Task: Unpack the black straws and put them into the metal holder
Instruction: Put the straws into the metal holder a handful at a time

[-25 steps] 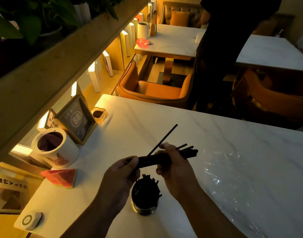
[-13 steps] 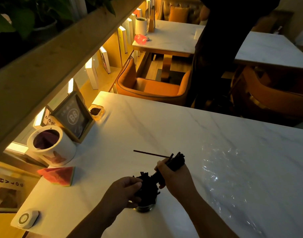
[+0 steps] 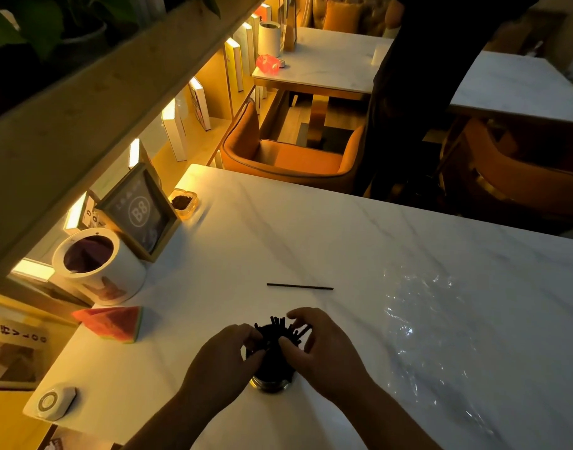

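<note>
A bunch of black straws [image 3: 276, 332] stands upright in the metal holder [image 3: 268, 383] on the white marble table [image 3: 311, 241], near its front edge. My left hand [image 3: 225, 358] cups the bunch from the left, fingers curled against the straws. From the right, my right hand [image 3: 321, 349] wraps the same bunch, its fingertips on the straw tops. One loose black straw [image 3: 299, 286] lies flat on the table beyond the holder. Most of the holder is hidden by my hands; only its shiny base shows.
Clear plastic wrap [image 3: 441, 336] lies crumpled at the right. On the left stand a white cylinder [image 3: 98, 271], a framed B8 sign [image 3: 140, 209], a small ashtray [image 3: 184, 203], a watermelon-shaped piece [image 3: 111, 323] and a call button [image 3: 51, 401]. A person in dark clothes [image 3: 418, 86] stands beyond the table.
The bundle went from sideways in my hands down into the holder. One straw slipped out and now lies on the table. Both hands have closed around the bunch.
</note>
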